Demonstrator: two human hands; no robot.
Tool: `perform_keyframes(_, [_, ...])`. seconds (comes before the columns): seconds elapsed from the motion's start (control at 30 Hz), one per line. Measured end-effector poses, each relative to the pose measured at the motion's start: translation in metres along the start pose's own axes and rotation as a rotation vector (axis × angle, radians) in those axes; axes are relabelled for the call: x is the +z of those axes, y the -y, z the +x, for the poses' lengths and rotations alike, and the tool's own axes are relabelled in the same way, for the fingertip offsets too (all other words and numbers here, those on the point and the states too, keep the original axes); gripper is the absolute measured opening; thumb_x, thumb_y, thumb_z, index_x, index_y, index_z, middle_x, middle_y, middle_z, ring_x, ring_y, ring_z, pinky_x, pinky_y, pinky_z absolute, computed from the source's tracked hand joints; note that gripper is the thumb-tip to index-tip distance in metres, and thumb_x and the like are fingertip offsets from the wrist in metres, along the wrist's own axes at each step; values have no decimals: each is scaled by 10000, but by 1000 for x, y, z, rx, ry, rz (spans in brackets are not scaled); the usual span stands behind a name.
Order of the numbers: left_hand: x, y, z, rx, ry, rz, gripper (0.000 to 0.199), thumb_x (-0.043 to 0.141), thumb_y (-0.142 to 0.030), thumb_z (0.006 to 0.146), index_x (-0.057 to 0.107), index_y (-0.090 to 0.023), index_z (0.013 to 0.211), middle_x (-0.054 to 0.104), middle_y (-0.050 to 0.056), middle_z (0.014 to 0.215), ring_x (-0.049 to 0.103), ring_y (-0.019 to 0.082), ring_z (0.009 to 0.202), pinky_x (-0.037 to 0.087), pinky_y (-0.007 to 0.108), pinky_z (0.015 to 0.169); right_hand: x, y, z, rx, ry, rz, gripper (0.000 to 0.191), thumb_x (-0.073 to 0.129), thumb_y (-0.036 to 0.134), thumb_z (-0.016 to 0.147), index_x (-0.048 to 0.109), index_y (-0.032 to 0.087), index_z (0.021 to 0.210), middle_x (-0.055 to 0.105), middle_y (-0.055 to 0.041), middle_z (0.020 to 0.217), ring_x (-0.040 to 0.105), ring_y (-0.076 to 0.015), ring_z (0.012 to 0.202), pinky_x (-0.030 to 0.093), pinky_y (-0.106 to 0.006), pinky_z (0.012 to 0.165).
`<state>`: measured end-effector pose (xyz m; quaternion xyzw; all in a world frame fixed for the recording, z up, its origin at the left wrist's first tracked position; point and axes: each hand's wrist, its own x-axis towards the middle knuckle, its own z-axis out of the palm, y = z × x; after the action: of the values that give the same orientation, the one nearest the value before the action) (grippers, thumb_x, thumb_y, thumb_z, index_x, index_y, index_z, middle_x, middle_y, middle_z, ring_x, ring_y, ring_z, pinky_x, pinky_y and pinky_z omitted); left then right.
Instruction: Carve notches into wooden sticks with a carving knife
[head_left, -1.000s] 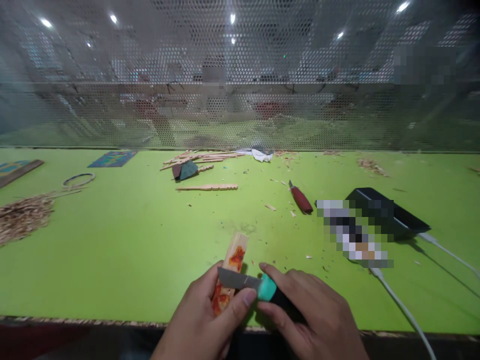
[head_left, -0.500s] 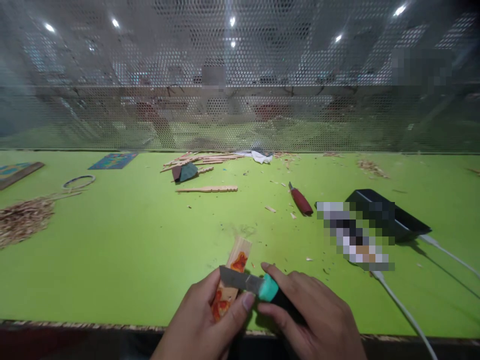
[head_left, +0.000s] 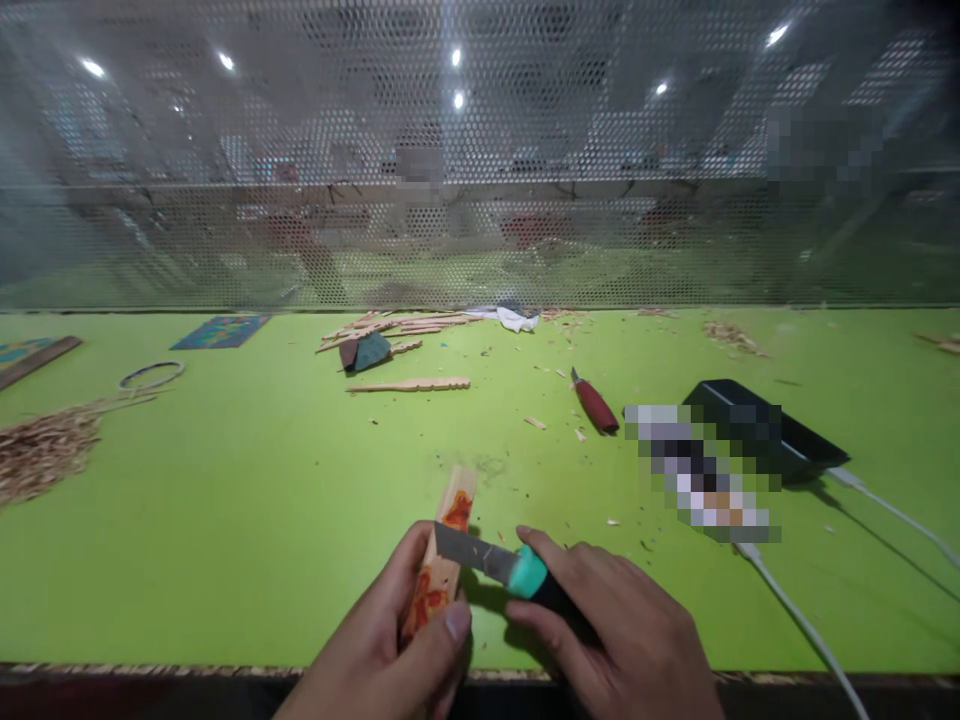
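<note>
My left hand (head_left: pixel 409 630) is closed round a flat strip of wood (head_left: pixel 448 563) with orange-red painted patches, its far end pointing away over the green table. In my right hand (head_left: pixel 630 620) is a utility knife (head_left: pixel 534 578) with a black and teal handle. Its broad grey blade points left and lies across the wood strip, a little beyond my left thumb. Whether the edge bites into the wood I cannot tell. Part of the knife handle is hidden by my right fingers.
A red-handled carving knife (head_left: pixel 596 402) lies ahead on the green table (head_left: pixel 225 520). Behind it are a carved stick (head_left: pixel 420 385), sandpaper (head_left: pixel 367 352) and more sticks. Shavings (head_left: pixel 45 450) are heaped left. A black tray (head_left: pixel 765 430) and white cable (head_left: pixel 802 620) lie right; a perforated screen (head_left: pixel 480 240) stands behind.
The wood strip and my left hand have shifted slightly left, and my left thumb has drawn back from the blade. The knife has moved slightly left. The whole view has tilted a little.
</note>
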<state>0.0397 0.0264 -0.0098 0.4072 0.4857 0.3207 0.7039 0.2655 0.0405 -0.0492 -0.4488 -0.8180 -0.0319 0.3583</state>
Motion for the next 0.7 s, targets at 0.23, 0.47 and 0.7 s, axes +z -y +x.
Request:
perform_keyframes(0.23, [-6, -2, -2, -11, 11, -66, 1019, 708, -627, 923, 106, -274, 1665, 658, -2, 830, 592, 167, 768, 487, 259, 775, 2, 2, 6, -10, -55, -21, 401, 509, 506, 1084, 656, 177, 1258, 777, -47, 879, 714, -194, 687, 484, -305, 588])
perform_keyframes(0.47, [-2, -1, 0, -15, 65, 37, 938, 637, -670, 947, 192, -205, 1629, 611, -24, 683, 474, 122, 600, 375, 221, 594, 3, 3, 4, 7, -56, -14, 411, 505, 513, 1084, 673, 171, 1237, 763, -48, 842, 702, -202, 683, 479, -306, 603])
perform_keyframes(0.7, [0, -5, 3, 47, 42, 171, 824, 660, -677, 923, 364, -218, 1540, 475, -76, 665, 372, 92, 526, 287, 187, 471, 2, 4, 4, 2, -21, 26, 412, 514, 508, 1078, 677, 169, 1247, 751, -54, 836, 690, -218, 687, 462, -326, 603])
